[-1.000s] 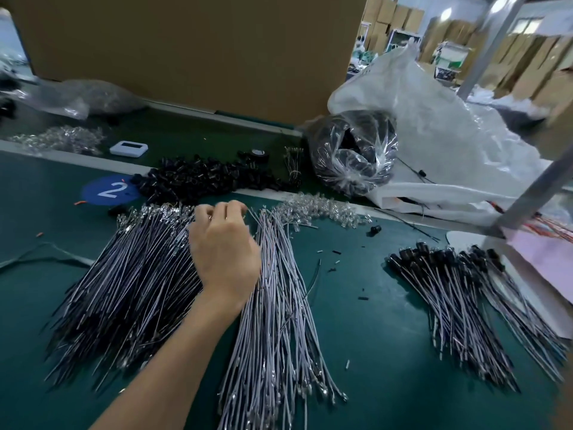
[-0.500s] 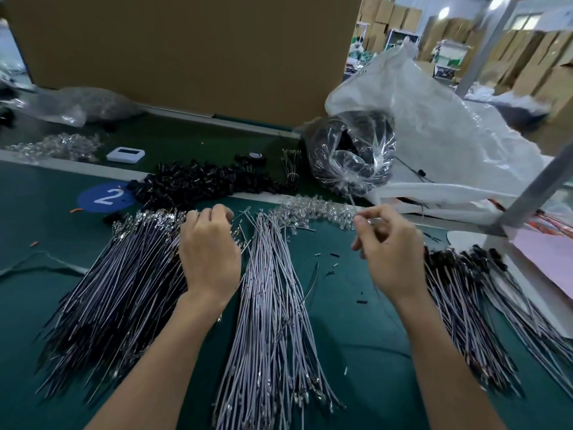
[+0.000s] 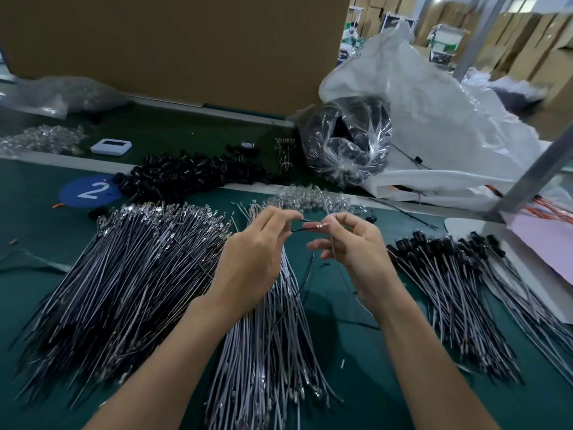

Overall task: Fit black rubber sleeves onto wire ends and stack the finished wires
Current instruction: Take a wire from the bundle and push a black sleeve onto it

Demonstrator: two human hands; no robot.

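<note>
While both hands were raised above the green desk [image 3: 356, 383], the left hand [image 3: 251, 259] and the right hand [image 3: 356, 246] met fingertip to fingertip over the middle bundle of grey wires [image 3: 269, 352]. The left fingers [image 3: 279, 217] had thumb and forefinger pressed together on a small dark piece [image 3: 305, 219]; it was too small to tell whether it was a sleeve or a wire tip. The right fingers [image 3: 344, 219] pinched the shiny end of a thin wire [image 3: 302, 229], which ran across towards the left hand, and the remaining right fingers were loosely curled below it.

To the left lay a large fanned pile of dark wires [image 3: 124, 274] with metal terminals at the far ends. On the right, well apart from the hands, lay the finished wires [image 3: 449, 274], their far ends capped in black. The heap of loose black rubber sleeves [image 3: 192, 176] sat beyond the dark pile, just beside a blue round sticker [image 3: 90, 191] marked 2. A small heap of clear parts [image 3: 313, 197] lay just beyond the fingertips.

Farther back stood a white flat device [image 3: 111, 146], a clear bag of black parts [image 3: 347, 141], a big white plastic sack [image 3: 434, 119] and a brown cardboard panel [image 3: 186, 41]. A pink sheet [image 3: 545, 240] showed at the right edge.
</note>
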